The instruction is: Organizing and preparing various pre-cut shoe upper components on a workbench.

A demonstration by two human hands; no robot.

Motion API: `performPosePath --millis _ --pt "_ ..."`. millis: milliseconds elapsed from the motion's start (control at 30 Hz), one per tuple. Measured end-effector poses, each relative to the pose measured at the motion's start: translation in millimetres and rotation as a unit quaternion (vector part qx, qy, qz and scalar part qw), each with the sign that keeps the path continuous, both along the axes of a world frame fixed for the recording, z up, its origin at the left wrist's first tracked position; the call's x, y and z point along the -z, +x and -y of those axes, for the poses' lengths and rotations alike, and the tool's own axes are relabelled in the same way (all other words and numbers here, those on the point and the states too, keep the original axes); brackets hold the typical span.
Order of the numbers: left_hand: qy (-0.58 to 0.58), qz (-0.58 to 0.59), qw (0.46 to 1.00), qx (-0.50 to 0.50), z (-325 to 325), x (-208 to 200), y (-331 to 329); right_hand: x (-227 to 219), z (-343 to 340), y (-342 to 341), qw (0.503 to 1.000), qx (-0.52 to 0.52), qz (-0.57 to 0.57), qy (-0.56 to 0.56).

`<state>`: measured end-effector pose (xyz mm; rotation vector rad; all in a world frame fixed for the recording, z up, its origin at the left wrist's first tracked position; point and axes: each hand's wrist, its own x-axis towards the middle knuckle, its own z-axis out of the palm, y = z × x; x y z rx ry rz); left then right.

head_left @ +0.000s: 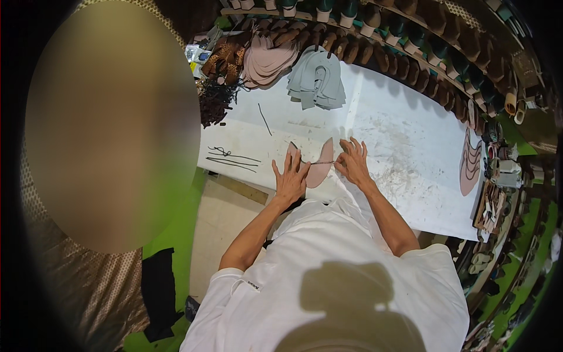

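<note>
A pink U-shaped shoe upper piece point(318, 175) lies near the front edge of the white table. Across its opening runs a thin dark braided strip point(322, 162). My left hand point(288, 179) rests on the left arm of the piece, fingers spread, with the thumb close to the strip's left part. At the right of the piece, my right hand point(354, 163) pinches the strip's right end between thumb and forefinger, its other fingers raised. To the left lie several loose dark strips point(233, 159), and a single dark strip point(265, 119) lies farther back.
Grey cut pieces point(317, 82), pink cut pieces point(267, 60) and a dark tangle of strips point(216, 101) lie along the back left. Racks of shoes point(404, 61) curve behind the white table point(399, 141). More pink pieces point(470, 163) lie at the right end.
</note>
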<state>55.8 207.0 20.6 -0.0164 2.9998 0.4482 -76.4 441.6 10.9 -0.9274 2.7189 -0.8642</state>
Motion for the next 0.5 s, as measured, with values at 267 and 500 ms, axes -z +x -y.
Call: performPosePath --millis 267,500 --pt "0.019 0.012 1.0 0.004 -0.7 -1.8 -1.9 4.5 -1.0 -14.4 0.999 -0.025 -0.02 -0.002" --pt "0.03 0.005 0.999 -0.022 -2.2 18.7 8.3 0.6 1.5 -11.8 0.999 -0.026 -0.023 -0.006"
